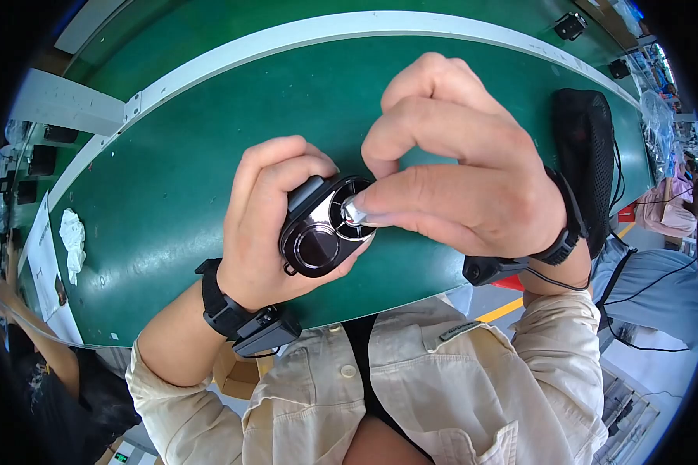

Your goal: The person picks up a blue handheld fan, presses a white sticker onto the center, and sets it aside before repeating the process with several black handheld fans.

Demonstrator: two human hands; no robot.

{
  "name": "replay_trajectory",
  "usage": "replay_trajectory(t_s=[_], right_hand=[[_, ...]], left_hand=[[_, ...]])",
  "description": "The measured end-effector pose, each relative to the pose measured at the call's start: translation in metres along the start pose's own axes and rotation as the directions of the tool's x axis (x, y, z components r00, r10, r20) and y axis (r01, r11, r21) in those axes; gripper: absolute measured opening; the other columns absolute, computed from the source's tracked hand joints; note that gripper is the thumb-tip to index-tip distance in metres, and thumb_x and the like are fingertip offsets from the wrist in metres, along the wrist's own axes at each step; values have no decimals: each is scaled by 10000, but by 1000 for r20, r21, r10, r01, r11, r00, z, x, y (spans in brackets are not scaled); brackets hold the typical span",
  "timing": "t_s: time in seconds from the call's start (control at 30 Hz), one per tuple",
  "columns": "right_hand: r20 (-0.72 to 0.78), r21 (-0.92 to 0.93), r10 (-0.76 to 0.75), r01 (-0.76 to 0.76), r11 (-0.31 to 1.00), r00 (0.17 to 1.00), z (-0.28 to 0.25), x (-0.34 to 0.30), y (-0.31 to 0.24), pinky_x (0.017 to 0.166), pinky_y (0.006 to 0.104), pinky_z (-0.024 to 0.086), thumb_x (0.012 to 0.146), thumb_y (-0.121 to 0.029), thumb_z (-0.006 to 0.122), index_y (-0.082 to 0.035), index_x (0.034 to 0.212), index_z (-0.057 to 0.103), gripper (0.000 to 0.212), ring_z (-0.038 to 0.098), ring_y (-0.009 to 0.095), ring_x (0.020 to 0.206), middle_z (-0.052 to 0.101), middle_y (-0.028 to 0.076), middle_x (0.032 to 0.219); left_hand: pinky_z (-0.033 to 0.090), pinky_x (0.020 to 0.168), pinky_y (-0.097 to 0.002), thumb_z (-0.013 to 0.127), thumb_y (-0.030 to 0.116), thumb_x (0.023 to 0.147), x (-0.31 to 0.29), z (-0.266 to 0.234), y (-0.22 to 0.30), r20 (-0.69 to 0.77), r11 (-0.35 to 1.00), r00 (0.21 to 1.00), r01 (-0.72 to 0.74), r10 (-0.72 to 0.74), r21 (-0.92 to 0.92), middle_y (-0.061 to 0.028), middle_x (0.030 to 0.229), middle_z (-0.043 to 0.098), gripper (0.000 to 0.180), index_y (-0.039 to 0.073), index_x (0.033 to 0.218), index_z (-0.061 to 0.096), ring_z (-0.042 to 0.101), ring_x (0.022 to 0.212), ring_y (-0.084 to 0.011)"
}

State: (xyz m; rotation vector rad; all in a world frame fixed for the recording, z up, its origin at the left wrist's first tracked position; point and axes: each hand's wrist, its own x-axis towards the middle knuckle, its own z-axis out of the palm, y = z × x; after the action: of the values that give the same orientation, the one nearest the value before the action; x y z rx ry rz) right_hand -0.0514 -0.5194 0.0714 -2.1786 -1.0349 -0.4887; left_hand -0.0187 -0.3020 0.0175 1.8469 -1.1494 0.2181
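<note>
1. At the far left, a crumpled white rag (73,242) lies on the green table (171,186), next to a sheet of paper (45,267) near the table's edge.
2. The left hand (267,225) is closed around a small glossy black gadget (320,229), fingers curled over its top and thumb under its lower side. A black strap with a small box (244,319) sits on that wrist.
3. The gadget is held up above the table in front of the person's chest, between the two hands. It has a round dark face low on the left and a round opening with spokes at the upper right.
4. The right hand (461,182) pinches a small silvery piece (354,211) between thumb and forefinger, pressed against the round opening. The two hands meet at the gadget.
5. The right wrist wears a black band (568,225).
6. Further right, a black mesh object (587,159) rests on the table.
</note>
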Motion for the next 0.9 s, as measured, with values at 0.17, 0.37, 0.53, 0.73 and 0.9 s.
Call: replay_trajectory(t_s=[0.17, 0.37, 0.53, 0.73, 0.9], right_hand=[[-6, 13, 13, -13, 1000, 1000, 6, 0, 2, 654, 340, 394, 632, -130, 768, -48, 804, 682, 209, 496, 251, 759, 570, 49, 839], [-7, 42, 72, -72, 997, 997, 8, -1, -1, 650, 339, 393, 656, -108, 761, -49, 803, 679, 179, 493, 249, 746, 562, 53, 836], [-21, 210, 195, -187, 960, 981, 9, -5, 3, 681, 321, 426, 736, -84, 738, -43, 828, 695, 110, 531, 205, 776, 585, 65, 877], [172, 773, 612, -491, 402, 772, 1, -3, 23, 798, 289, 468, 910, -166, 629, 5, 979, 694, 196, 581, 149, 894, 627, 78, 971], [392, 841, 563, -532, 101, 727, 23, -5, 15, 893, 293, 450, 944, -249, 585, 22, 1215, 582, 383, 563, 164, 1019, 595, 102, 1124]], left_hand=[[498, 748, -337, 847, 113, 588, -2, 0, -3, 4, 1000, 1000, 13, -13, 13, -141, 1109, 496, 631, 31, 1119, 515, 559, 939, -257], [499, 747, -337, 850, 114, 582, -2, -2, -4, 7, 1000, 1000, 22, -22, -5, -143, 1108, 496, 641, 28, 1119, 511, 563, 929, -254], [501, 759, -339, 857, 125, 593, -4, 0, -10, 6, 999, 999, 47, -47, 8, -143, 1108, 496, 653, 21, 1130, 500, 571, 952, -251], [494, 811, -359, 878, 170, 599, -7, 3, -16, -61, 967, 998, 15, -32, -255, -150, 1124, 499, 687, 28, 1149, 491, 566, 999, -261], [461, 880, -405, 907, 251, 574, -2, -3, -10, -96, 985, 993, -79, 65, -152, -160, 1149, 499, 751, 48, 1164, 488, 549, 1034, -291]])
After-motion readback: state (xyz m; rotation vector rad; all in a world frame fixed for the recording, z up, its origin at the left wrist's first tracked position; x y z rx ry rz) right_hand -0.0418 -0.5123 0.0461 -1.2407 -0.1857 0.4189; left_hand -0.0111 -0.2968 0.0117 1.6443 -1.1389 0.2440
